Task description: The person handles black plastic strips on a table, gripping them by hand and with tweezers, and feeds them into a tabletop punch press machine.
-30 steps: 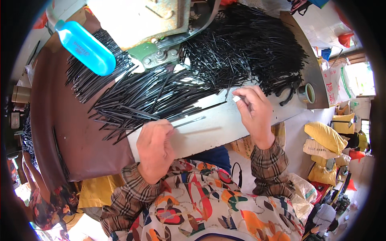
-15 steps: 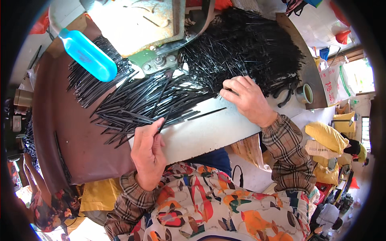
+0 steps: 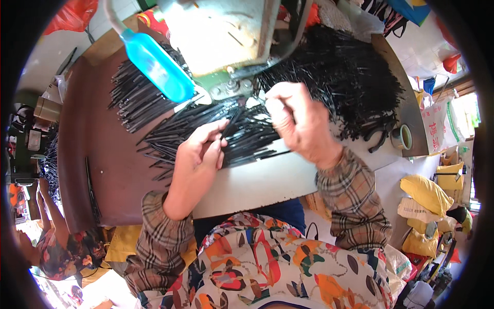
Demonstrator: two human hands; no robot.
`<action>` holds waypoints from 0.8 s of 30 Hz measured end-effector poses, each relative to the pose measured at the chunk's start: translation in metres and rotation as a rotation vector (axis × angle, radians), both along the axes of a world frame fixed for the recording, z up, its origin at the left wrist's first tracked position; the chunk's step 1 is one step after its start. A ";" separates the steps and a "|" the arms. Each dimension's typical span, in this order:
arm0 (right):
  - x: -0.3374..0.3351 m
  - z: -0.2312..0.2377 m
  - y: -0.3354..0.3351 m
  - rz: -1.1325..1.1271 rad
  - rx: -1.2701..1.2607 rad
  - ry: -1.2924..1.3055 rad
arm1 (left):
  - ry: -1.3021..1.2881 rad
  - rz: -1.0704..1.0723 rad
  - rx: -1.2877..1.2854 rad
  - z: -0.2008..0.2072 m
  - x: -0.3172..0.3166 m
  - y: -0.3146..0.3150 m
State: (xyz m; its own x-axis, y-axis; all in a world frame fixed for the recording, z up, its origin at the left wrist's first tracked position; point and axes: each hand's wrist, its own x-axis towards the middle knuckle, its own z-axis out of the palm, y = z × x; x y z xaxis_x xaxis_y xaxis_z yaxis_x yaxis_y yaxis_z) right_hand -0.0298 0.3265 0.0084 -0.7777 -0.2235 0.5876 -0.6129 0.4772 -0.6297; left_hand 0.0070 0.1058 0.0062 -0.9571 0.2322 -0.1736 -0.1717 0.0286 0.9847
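My left hand (image 3: 198,154) is closed in a pinch on a thin black strip (image 3: 234,122) that points up toward the machine. Beneath its fingertips lies a loose spread of black strips (image 3: 180,135), partly over a pale metal plate (image 3: 242,180). My right hand (image 3: 303,123), slightly blurred, is raised just in front of the machine's bolted base (image 3: 231,87). Its thumb and fingers are pressed together; whatever they hold is too small to make out. Behind that hand spreads a large heap of fine black pieces (image 3: 350,77).
A light-coloured machine (image 3: 216,36) with a blue handle-like part (image 3: 159,67) overhangs the work. Farther left lies another batch of black strips (image 3: 139,98) on the brown table cover (image 3: 110,180). Black-handled pliers (image 3: 378,140) and a small tin (image 3: 401,138) sit at right. Another person (image 3: 64,247) is at lower left.
My right hand has lifted off the plate's edge and moved left and up toward the machine base. My left hand, still pinching a strip, has moved up and a little right. The whole view has shifted.
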 end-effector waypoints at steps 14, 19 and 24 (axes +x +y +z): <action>-0.017 -0.026 -0.050 -0.003 -0.142 -0.216 | 0.167 0.107 0.034 -0.024 -0.037 -0.003; -0.018 -0.021 -0.050 -0.023 -0.114 -0.218 | 0.291 0.196 -0.047 -0.029 -0.040 -0.003; -0.017 -0.019 -0.048 -0.056 -0.134 -0.348 | 0.396 0.174 -0.171 -0.040 -0.041 -0.010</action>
State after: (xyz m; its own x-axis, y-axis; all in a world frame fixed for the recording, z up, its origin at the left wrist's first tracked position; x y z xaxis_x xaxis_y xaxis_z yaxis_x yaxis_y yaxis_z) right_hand -0.0464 0.2780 -0.0101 -0.9450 -0.1135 0.3069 -0.3261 0.4032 -0.8550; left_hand -0.0340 0.0954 -0.0337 -0.9795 0.0623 0.1915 0.2002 0.2008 0.9589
